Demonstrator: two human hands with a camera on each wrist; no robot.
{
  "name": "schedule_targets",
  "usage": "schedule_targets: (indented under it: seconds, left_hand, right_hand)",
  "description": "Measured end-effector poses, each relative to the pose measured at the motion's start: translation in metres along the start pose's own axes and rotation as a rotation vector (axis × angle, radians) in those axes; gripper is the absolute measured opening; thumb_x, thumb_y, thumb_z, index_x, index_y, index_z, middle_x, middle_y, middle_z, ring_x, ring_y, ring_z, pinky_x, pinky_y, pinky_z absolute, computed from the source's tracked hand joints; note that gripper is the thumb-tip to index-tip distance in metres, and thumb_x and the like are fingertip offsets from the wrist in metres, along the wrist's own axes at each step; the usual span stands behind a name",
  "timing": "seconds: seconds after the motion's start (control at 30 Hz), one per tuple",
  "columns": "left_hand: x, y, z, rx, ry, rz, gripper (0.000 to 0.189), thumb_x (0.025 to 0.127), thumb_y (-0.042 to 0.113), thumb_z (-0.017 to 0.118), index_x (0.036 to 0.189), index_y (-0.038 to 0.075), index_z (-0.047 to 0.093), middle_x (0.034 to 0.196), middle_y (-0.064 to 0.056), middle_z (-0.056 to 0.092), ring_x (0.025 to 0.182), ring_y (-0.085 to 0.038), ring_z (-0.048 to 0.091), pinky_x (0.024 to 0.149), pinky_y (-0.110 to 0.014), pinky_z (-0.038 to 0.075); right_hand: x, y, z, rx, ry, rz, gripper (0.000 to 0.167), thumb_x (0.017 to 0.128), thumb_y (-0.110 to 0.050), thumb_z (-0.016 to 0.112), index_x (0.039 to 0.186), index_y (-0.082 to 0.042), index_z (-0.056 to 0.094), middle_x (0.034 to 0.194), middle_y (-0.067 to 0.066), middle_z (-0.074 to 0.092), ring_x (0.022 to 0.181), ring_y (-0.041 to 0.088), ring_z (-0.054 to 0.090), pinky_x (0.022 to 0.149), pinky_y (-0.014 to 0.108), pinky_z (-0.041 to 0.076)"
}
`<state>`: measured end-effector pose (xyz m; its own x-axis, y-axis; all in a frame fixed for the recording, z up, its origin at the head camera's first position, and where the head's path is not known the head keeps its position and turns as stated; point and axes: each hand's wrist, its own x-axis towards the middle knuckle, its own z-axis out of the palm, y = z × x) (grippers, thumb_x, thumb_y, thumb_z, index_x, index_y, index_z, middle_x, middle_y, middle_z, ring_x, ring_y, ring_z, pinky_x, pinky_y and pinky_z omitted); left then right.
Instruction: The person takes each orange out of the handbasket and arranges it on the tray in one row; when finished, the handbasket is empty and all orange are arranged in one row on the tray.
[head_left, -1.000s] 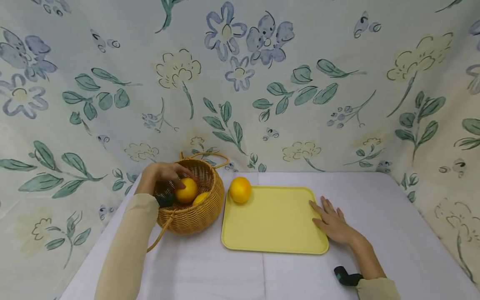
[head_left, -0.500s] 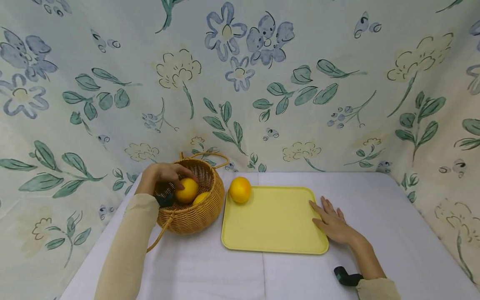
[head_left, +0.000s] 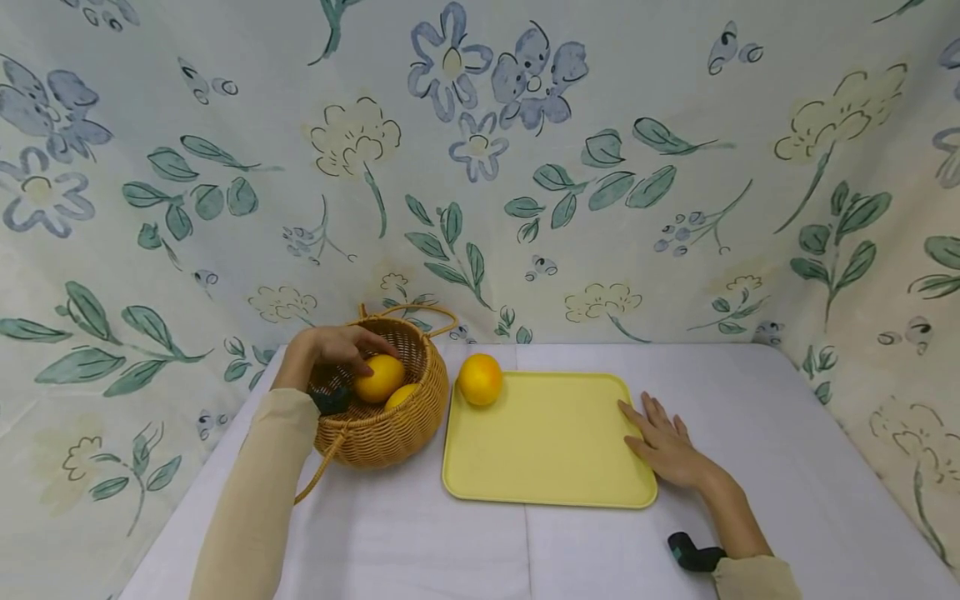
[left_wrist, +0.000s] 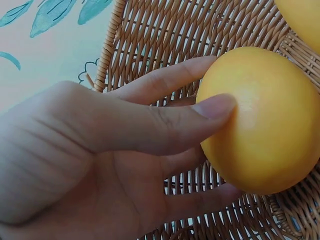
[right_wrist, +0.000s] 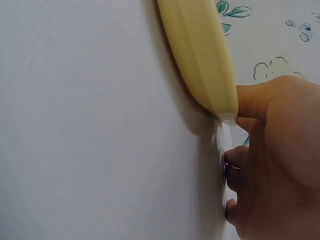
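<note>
Inside the wicker basket (head_left: 390,433), my left hand (head_left: 330,346) grips an orange (head_left: 380,379). The left wrist view shows the thumb pressed on this orange (left_wrist: 265,125) and the fingers round its far side. Beside it in the basket lies a second yellow-orange fruit (head_left: 402,395), partly hidden by the rim. Another orange (head_left: 480,380) sits on the back left corner of the yellow tray (head_left: 547,442). With fingers spread, my right hand (head_left: 667,446) rests at the tray's right edge, thumb and index finger touching its rim; the other fingers lie on the table.
A white cloth covers the table (head_left: 420,542). Floral fabric (head_left: 525,208) hangs behind it and at both sides. One basket handle (head_left: 420,310) stands up at the back, another (head_left: 321,468) droops toward the front left. The basket stands close to the tray's left edge.
The orange in my left hand has shifted slightly to the right inside the basket. My right hand, the tray and the orange on it stay where they were.
</note>
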<state>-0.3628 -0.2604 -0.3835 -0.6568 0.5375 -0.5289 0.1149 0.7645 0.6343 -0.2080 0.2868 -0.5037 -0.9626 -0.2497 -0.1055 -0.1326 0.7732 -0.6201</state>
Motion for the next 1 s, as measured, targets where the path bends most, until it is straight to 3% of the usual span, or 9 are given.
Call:
schedule_targets:
  seconds: [0.1, 0.3, 0.7, 1.0]
  left_hand:
    - [0.001, 0.000, 0.001, -0.015, -0.005, -0.012, 0.058, 0.097, 0.011, 0.065, 0.153, 0.015, 0.052, 0.163, -0.021, 0.037, 0.149, -0.040, 0.034, 0.123, -0.061, 0.032]
    - [0.005, -0.003, 0.003, 0.015, 0.027, -0.011, 0.055, 0.098, 0.026, 0.071, 0.150, 0.017, 0.055, 0.164, -0.019, 0.036, 0.151, -0.040, 0.030, 0.125, -0.062, 0.026]
    - [0.009, -0.006, 0.003, 0.030, 0.022, 0.045, 0.054, 0.098, 0.015, 0.069, 0.150, 0.013, 0.056, 0.161, -0.017, 0.043, 0.150, -0.039, 0.034, 0.125, -0.061, 0.027]
    - [0.009, -0.010, 0.006, -0.047, 0.017, 0.021, 0.053, 0.098, 0.018, 0.069, 0.150, 0.021, 0.057, 0.163, -0.013, 0.042, 0.151, -0.034, 0.034, 0.126, -0.058, 0.026]
  right_hand:
    - [0.000, 0.001, 0.000, -0.004, 0.000, 0.001, 0.065, 0.107, -0.030, 0.052, 0.160, 0.000, 0.030, 0.167, 0.039, 0.000, 0.154, 0.058, -0.005, 0.118, 0.076, -0.012]
    - [0.001, 0.001, 0.000, -0.006, 0.000, 0.003, 0.065, 0.107, -0.029, 0.052, 0.160, 0.000, 0.030, 0.167, 0.039, 0.000, 0.154, 0.058, -0.004, 0.118, 0.075, -0.012]
    - [0.001, 0.000, -0.001, -0.006, 0.004, 0.003, 0.064, 0.107, -0.029, 0.052, 0.160, 0.001, 0.030, 0.166, 0.039, 0.000, 0.154, 0.059, -0.004, 0.118, 0.075, -0.012]
    - [0.000, 0.002, 0.002, -0.003, 0.004, 0.008, 0.065, 0.107, -0.029, 0.052, 0.161, 0.000, 0.030, 0.167, 0.038, 0.000, 0.154, 0.058, -0.005, 0.118, 0.075, -0.013]
